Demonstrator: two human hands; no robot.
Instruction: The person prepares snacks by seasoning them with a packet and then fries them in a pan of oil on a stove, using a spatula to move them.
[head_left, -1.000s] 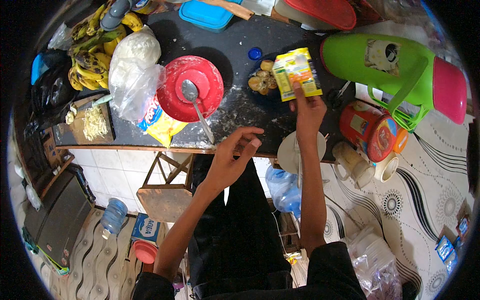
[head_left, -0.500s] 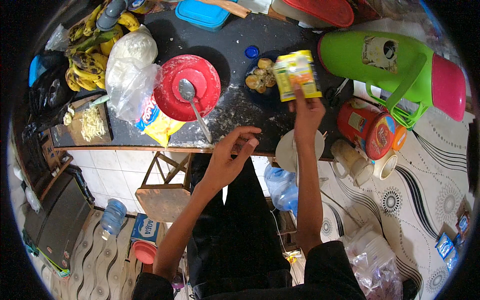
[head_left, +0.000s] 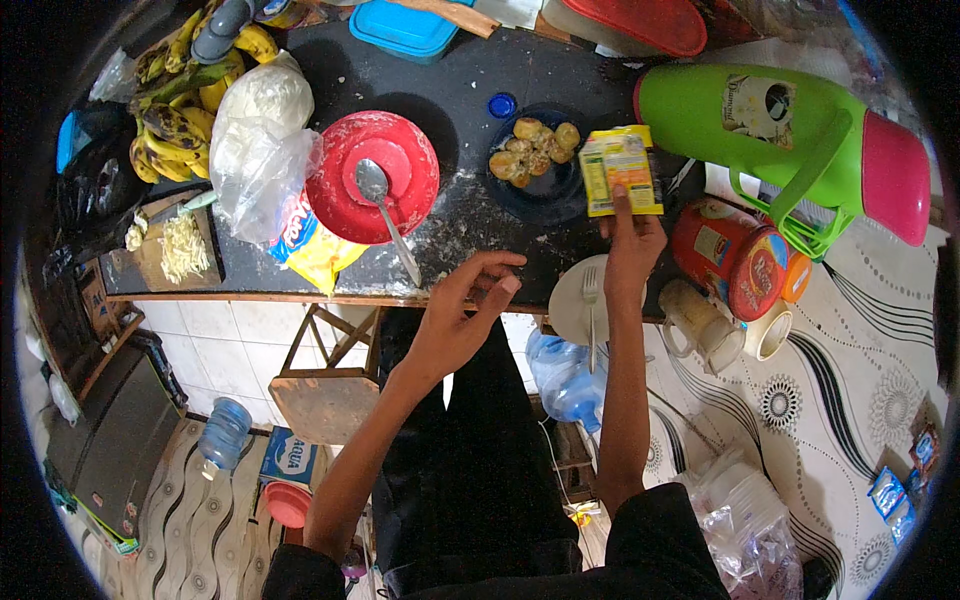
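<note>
One powdery tabletop [head_left: 465, 225] | patterned floor [head_left: 185, 515] | right grip [head_left: 632, 240] pinching yellow packet [head_left: 618, 165] | left grip [head_left: 462, 315] spread

On the table [head_left: 465, 80], the bowl [head_left: 340, 140] has the spoon [head_left: 372, 182] in it; left of it sits the plastic bag [head_left: 262, 115], then the bananas [head_left: 178, 145], with the cutting board [head_left: 150, 265] before them; right of the bowl, the dish [head_left: 545, 207] bears food pieces [head_left: 527, 152]; the packet [head_left: 618, 170] (in the right hand [head_left: 635, 242]) is just right of those; farther right, the jar [head_left: 715, 250] stands before the flask [head_left: 690, 110].

The person wears a plain black cloth top [head_left: 520, 587] with loose, wide, elbow-length black sleeves [head_left: 660, 545]. Below it are black cloth trousers [head_left: 480, 460] with a matte surface.
</note>
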